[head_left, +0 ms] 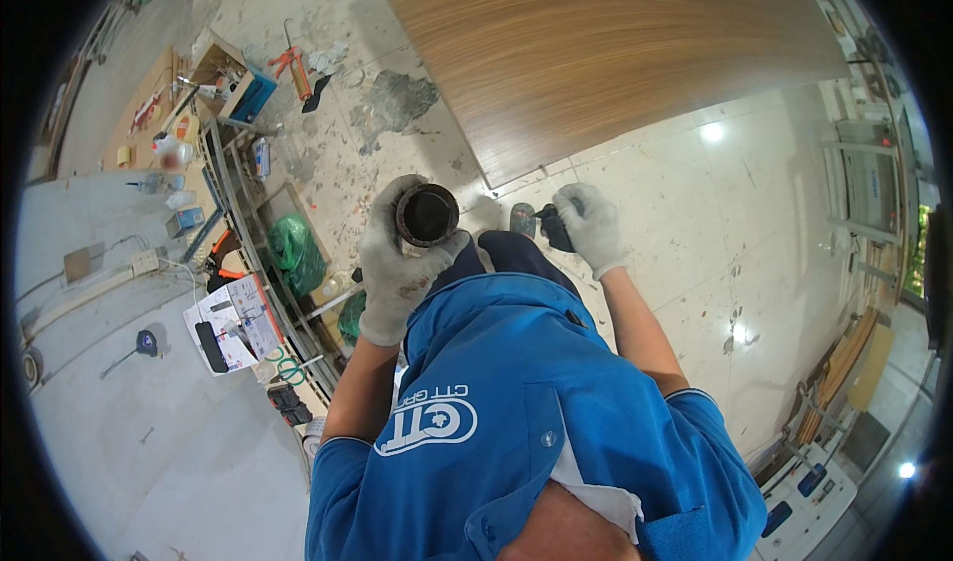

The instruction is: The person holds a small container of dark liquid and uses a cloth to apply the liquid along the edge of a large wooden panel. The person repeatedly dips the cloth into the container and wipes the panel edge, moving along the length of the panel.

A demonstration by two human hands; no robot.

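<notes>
My left hand (394, 263), in a pale work glove, is wrapped round a round open-topped can (401, 225) with a dark inside and a stained rim. It is held in front of my left thigh. The gloved right hand (594, 231) grips a small black object (554, 229) whose kind I cannot make out. Just left of that object is a greyish rounded piece (522, 219); whether the two are joined is unclear. Beyond both hands lies a large brown wood-grain panel (615, 55), its nearest corner between them.
At left, a metal-framed rack (238, 204) stands by green plastic bags (296, 253). A cardboard box (220, 65) sits on its far end. An orange caulking gun (295, 72) lies on the stained tile floor (715, 223). Wooden strips (844, 367) lean at right.
</notes>
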